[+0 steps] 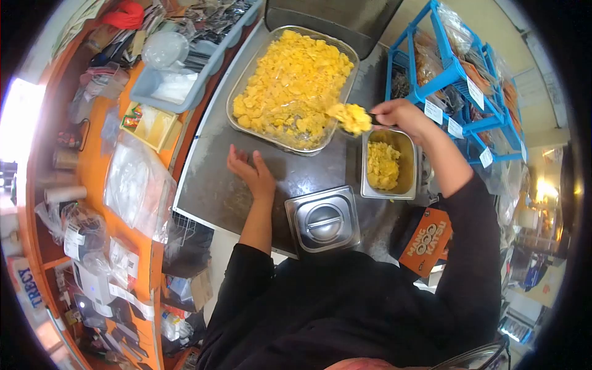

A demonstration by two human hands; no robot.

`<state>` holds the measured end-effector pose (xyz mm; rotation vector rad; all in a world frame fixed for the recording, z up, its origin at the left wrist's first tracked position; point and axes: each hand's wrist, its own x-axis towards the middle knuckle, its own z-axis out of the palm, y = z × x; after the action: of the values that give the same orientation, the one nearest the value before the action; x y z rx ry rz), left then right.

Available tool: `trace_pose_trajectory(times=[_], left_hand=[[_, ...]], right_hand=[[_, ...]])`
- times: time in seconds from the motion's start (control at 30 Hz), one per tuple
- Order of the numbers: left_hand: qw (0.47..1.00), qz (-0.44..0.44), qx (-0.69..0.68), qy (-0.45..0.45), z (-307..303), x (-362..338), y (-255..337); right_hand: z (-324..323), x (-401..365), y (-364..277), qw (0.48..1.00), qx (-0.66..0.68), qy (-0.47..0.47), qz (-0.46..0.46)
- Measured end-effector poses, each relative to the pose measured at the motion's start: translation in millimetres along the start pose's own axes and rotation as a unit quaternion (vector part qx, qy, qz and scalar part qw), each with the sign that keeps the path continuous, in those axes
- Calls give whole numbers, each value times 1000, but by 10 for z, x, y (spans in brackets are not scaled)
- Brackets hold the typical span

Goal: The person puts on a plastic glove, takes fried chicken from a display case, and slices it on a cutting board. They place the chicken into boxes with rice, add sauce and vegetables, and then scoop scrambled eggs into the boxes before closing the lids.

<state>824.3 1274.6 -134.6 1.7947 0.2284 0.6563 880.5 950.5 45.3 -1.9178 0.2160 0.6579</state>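
My right hand grips the dark handle of a serving spoon, whose head is hidden under a heap of yellow scrambled egg. The load is held between a large clear tray of scrambled egg and a steel food pan, close above the pan's far edge. More egg lies in that pan. My left hand holds nothing, its fingers apart, just in front of the tray's near left side. A steel lid with a bar handle rests on the metal counter near my body.
Blue stacked baskets with packets stand at the right. An orange box sits by my right arm. Along the left, an orange shelf carries plastic bags, a yellow tub and a grey-blue bin.
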Motion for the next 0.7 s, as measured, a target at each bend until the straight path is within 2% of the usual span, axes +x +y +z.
trace_pose_trajectory(times=[0.07, 0.13, 0.17, 0.2, 0.23, 0.3, 0.4, 0.5, 0.6, 0.67, 0.7], left_hand=[[999, -14, -29, -11, -27, 19, -140], [999, -19, -32, -27, 5, -61, -176], [999, -7, -17, -32, 15, -41, -155], [999, 9, 1, -36, 26, -17, -124], [999, 7, 9, -41, 39, -18, -104], [998, 7, 25, -53, 41, -19, -75], [995, 43, 67, -57, 18, -17, -55], [996, 32, 62, -63, 23, -29, 2], [994, 63, 70, -49, 31, -19, 30], [998, 49, 23, -39, 13, -36, -107], [998, 43, 0, -35, -10, -49, -165]], right_hand=[[-173, -340, 56, 998, -40, 39, 23], [-113, -691, 100, 969, -210, 128, 5], [-66, -831, 124, 941, -292, 169, -10], [-25, -911, 300, 885, -421, 189, -61], [33, -968, 511, 816, -534, 167, -147], [180, -1017, 775, 762, -624, 85, -150], [236, -1042, 912, 778, -565, 178, -209], [232, -988, 886, 818, -554, 130, -81], [202, -912, 758, 802, -566, 141, -131], [280, -931, -214, 855, -480, 177, -86], [193, -807, -422, 817, -490, 225, -202]])
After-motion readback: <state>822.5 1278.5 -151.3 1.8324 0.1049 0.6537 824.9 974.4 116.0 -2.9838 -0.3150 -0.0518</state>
